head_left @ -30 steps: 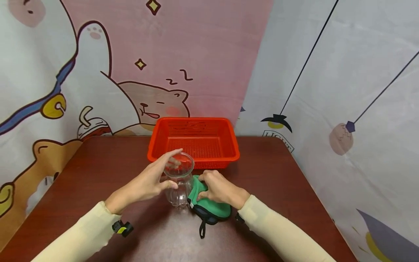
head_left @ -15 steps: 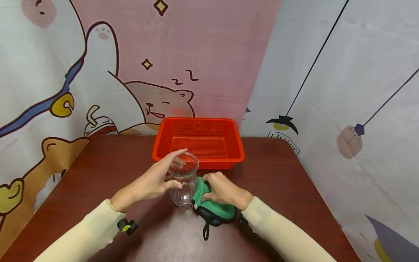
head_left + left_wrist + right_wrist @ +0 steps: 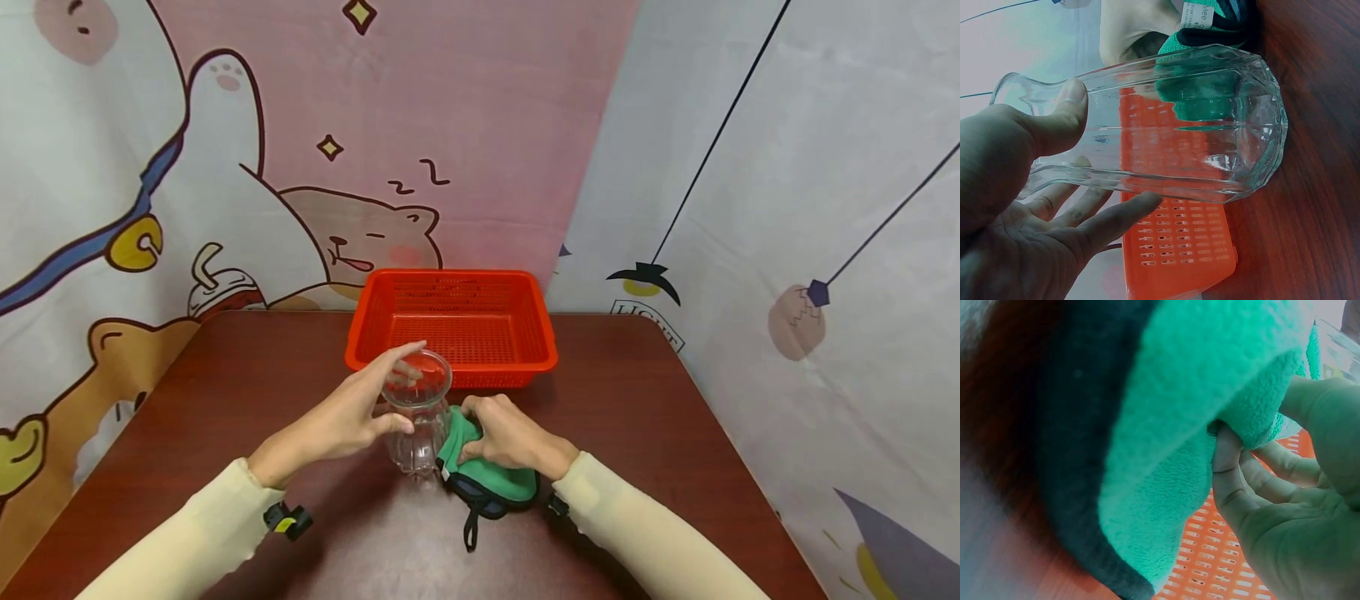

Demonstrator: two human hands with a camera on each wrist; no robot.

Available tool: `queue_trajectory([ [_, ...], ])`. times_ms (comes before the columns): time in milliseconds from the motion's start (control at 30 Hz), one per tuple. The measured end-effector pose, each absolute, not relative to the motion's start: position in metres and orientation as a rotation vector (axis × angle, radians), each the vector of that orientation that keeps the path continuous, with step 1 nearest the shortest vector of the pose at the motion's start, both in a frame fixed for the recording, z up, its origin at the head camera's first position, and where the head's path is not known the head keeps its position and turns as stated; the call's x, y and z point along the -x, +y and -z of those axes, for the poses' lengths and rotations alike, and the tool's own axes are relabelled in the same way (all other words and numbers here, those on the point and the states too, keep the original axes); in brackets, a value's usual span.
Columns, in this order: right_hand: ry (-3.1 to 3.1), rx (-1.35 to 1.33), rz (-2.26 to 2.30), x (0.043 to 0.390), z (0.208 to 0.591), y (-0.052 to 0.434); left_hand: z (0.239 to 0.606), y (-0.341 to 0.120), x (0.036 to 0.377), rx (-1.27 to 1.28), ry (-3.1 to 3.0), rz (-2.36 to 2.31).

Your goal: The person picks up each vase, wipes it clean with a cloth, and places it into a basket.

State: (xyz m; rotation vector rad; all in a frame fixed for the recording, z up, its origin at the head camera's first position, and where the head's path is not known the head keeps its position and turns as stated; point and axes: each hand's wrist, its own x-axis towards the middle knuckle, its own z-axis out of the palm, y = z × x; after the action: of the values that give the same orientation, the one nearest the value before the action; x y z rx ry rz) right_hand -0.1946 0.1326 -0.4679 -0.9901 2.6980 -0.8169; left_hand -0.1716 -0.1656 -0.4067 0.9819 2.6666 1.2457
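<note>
Cartoon backdrop behind your dark red table (image 3: pixel 225 383), orange basket (image 3: pixel 452 325) at its far edge, your left hand (image 3: pixel 341 417) curled around the clear glass jar (image 3: pixel 416 412) standing upright, your right hand (image 3: pixel 510 433) pinching the green cloth (image 3: pixel 487 475) touching the jar's side.

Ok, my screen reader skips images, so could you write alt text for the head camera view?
A person's left hand grips a clear glass jar standing on a dark wooden table, while the right hand pinches a green cloth right beside it. An empty red plastic basket sits behind them, before cartoon-printed backdrops.
</note>
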Motion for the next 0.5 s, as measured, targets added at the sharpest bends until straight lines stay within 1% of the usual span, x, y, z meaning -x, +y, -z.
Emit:
queue_trajectory([
  [500,2.734,1.008,0.871,0.1947,0.4722,0.1341,0.4069,-0.1664,0.1711,-0.97,2.659,-1.256],
])
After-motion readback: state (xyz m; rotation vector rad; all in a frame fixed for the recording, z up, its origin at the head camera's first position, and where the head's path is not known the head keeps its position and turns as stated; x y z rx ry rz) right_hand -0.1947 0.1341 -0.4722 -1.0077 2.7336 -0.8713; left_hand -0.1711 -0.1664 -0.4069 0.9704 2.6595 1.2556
